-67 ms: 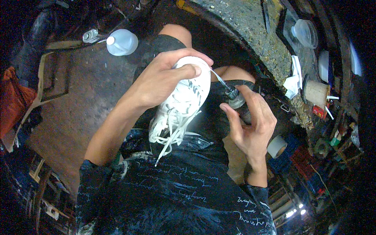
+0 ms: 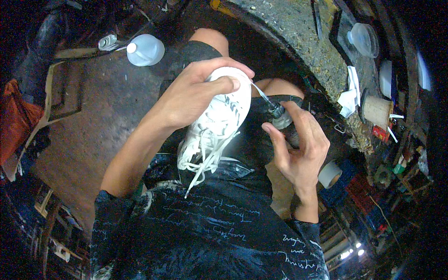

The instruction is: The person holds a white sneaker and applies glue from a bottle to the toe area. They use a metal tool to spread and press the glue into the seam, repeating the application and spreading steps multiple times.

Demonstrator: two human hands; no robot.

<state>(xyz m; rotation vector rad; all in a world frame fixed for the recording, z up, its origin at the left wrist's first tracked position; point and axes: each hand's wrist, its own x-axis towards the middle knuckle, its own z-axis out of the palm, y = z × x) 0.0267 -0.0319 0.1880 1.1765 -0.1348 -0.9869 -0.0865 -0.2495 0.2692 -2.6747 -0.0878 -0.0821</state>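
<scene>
A white lace-up sneaker (image 2: 229, 109) with dark marks on its upper lies over my lap, toe pointing away and laces hanging loose toward me. My left hand (image 2: 198, 88) grips its toe, thumb on top and fingers round the far edge. In my right hand (image 2: 305, 144) is a small clear bottle (image 2: 281, 122) with a dark collar and a thin pointed nozzle. The nozzle tip meets the right side of the toe, near the sole edge. My right index finger rests by the collar while the thumb stands a little off; the other fingers are partly hidden.
On the floor at the far left stand a translucent plastic jug (image 2: 148, 50) and a small clear container (image 2: 108, 43). A rough worktop (image 2: 298, 37) runs along the right, with crumpled white paper (image 2: 347, 103) and a cup-like container (image 2: 376, 111). Below it sits a tape roll (image 2: 330, 174).
</scene>
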